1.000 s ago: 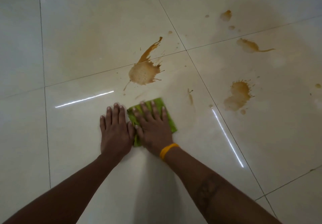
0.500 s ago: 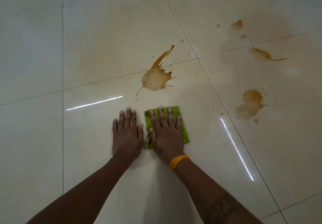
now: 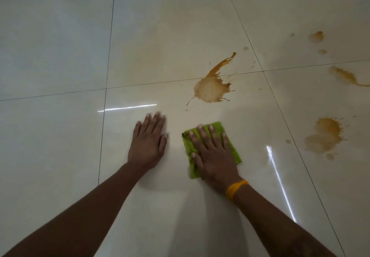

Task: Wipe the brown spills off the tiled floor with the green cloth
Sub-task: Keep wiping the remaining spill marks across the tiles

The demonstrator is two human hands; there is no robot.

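Your left hand lies flat on the floor, fingers spread, holding nothing. Just to its right, apart from it, your right hand presses the cloth flat under open fingers. The big spill sits beyond the cloth; another spill lies far right.

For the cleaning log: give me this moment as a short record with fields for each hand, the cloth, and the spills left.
left hand: flat on the bare tiled floor, beside the cloth, not touching it
right hand: palm down, pressing the green cloth
wristband: yellow, on right wrist
nearest spill: big brown splash ahead of cloth, unwiped
other spills: blotch at right, streak and spots farther right
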